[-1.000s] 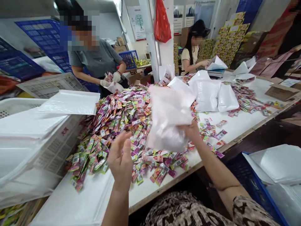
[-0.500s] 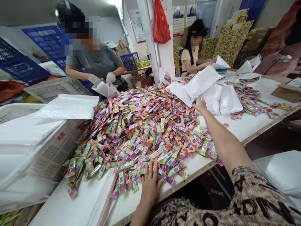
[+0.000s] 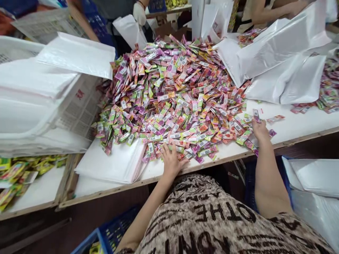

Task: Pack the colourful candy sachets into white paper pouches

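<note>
A large heap of small pink, green and yellow sachets covers the white table. My left hand rests flat at the heap's near edge, fingers spread over the sachets and holding none. My right hand is at the heap's right edge, its fingertips pinching a single sachet upright. White plastic mailer bags lie beyond my right hand. A stack of flat white bags lies to the left of my left hand.
A white crate with folded bags stands at the left, by a bench of yellow-green packets. A co-worker's gloved hand holds a white bag at the far side. A blue crate sits below the table edge.
The view has tilted down toward the table. My right hand has drawn back from the white bags toward the table's near edge and picked up a sachet. My left hand has stayed at the heap's near edge.
</note>
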The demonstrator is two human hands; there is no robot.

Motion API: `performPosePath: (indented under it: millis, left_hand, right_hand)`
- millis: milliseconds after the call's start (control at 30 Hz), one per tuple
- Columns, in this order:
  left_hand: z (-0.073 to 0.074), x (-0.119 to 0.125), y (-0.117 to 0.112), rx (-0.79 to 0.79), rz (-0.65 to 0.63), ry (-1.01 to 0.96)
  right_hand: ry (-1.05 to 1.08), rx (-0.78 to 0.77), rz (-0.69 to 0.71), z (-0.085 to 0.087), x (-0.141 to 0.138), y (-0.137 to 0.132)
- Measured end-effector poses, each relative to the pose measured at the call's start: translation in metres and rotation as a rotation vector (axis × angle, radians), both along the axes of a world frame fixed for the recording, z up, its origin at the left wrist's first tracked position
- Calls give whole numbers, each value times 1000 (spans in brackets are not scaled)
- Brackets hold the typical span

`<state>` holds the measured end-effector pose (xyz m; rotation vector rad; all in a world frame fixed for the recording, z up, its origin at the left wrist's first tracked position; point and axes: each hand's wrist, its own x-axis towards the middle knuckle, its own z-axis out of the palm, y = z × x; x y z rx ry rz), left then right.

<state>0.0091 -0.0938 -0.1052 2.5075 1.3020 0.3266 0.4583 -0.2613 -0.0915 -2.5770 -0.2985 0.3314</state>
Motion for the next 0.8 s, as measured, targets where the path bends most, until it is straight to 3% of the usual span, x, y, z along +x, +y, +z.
performPosePath:
  millis: [100,267,367,500,633,733,800]
  left_hand:
    - [-9,13,22,-63,105,31]
    - [-15,53,54,-94,95,37]
    - [-9,62,63,-106,67,31]
    - [-2,51,73,-179,-37,19]
    - [-1,23,89,-202,-208,-80]
    - [5,0,98,-226,-315,-260]
    - [14,-20,102,-205,-291,-399]
  right_hand:
    - [43,202,88,-5,-53,27]
    - [148,487,616,8,-139,136]
    - [107,419,696,14,-193,175]
    - [-65,141,630,12,-248,188]
    - [-112,-78,487,13,-250,206]
    - [-101,-124,428,17,-230,226]
    - [-151,-105,423,18,-222,235]
